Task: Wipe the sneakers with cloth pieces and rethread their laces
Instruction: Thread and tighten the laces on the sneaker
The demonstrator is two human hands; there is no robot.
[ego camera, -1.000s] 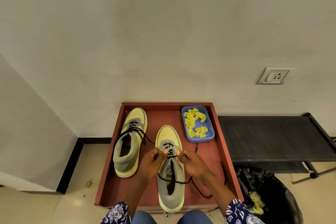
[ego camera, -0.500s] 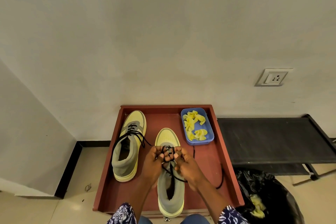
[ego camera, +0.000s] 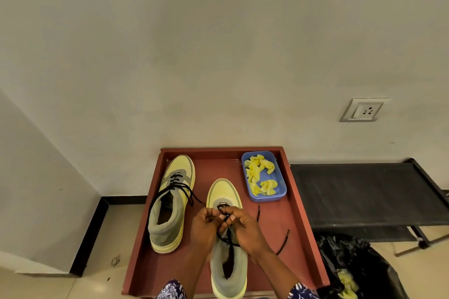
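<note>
Your left hand and right hand are bunched together over the near yellow-and-grey high-top sneaker, which sits on the red-brown wooden tray beside its laced twin. Both sets of fingers are curled, pinching the thin black lace at the upper eyelets — which strand each hand holds is too small to tell. Keep the tension even on both sides so the crossings lie flat, and draw the loose tail lying on the tray through fully before the next eyelet. The blue plastic tub of yellow cloth pieces stands well apart, behind your right hand — keep the tail from dragging towards it
</note>
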